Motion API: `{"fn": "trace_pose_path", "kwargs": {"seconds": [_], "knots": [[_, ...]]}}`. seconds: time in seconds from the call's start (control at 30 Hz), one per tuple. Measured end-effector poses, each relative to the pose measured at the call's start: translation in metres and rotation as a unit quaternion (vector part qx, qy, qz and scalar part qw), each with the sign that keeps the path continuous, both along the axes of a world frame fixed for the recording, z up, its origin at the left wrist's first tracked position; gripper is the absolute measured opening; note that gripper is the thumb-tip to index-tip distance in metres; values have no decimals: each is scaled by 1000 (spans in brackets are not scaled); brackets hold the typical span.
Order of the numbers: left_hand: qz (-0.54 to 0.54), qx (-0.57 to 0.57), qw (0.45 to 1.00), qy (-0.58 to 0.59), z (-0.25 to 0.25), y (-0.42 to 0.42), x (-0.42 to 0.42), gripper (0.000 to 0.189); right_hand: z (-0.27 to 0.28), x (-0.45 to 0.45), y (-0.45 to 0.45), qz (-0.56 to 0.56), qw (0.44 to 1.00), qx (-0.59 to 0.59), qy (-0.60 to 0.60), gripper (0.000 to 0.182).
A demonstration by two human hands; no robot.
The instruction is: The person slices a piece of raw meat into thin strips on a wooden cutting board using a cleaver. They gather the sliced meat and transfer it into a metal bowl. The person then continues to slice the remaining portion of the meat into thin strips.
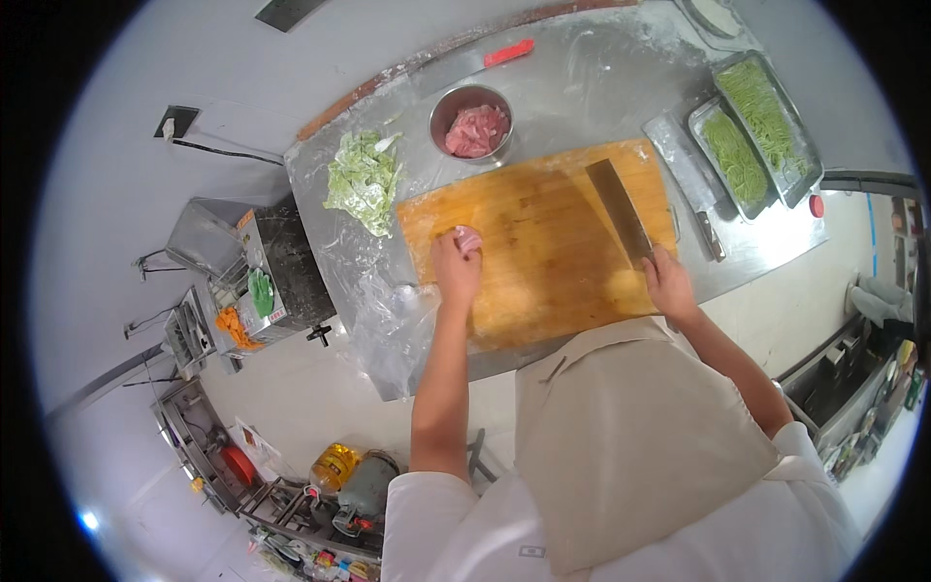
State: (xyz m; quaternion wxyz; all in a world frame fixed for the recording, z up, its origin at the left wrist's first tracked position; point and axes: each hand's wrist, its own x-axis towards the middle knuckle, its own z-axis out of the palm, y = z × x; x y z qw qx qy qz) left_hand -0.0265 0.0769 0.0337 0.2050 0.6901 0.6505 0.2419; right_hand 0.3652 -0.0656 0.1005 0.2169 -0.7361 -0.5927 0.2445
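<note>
My left hand grips a small piece of raw pink meat at the left part of the wooden cutting board. At the board's right side, my right hand is closed around the handle of a cleaver. Its broad dark blade points up and away from me, over the board; whether it touches the wood I cannot tell. Beyond the board's far edge stands a steel bowl holding cut raw meat.
Floury green leaves and clear plastic film lie left on the steel table. A red-handled knife rests at the back. To the right are another cleaver and two metal trays of green noodles.
</note>
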Motion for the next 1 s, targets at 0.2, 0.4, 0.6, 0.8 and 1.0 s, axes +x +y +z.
{"fn": "trace_pose_path", "kwargs": {"seconds": [0.2, 0.4, 0.6, 0.8, 1.0], "knots": [[99, -137, 957, -237, -20, -15, -28, 27, 0, -10, -12, 8, 1000, 26, 0, 13], [-27, 72, 989, 126, 1, -28, 20, 45, -7, -8, -15, 3, 999, 15, -28, 14], [34, -31, 998, -39, -7, 3, -11, 44, -4, -13, -6, 24, 998, 5, -59, 15], [94, -318, 673, -662, 64, -2, -25, 38, -21, -9, -11, -6, 998, -5, -66, 16], [57, -287, 709, -642, 104, -44, -6, 43, -17, -11, -7, 17, 998, -13, -53, 16]]}}
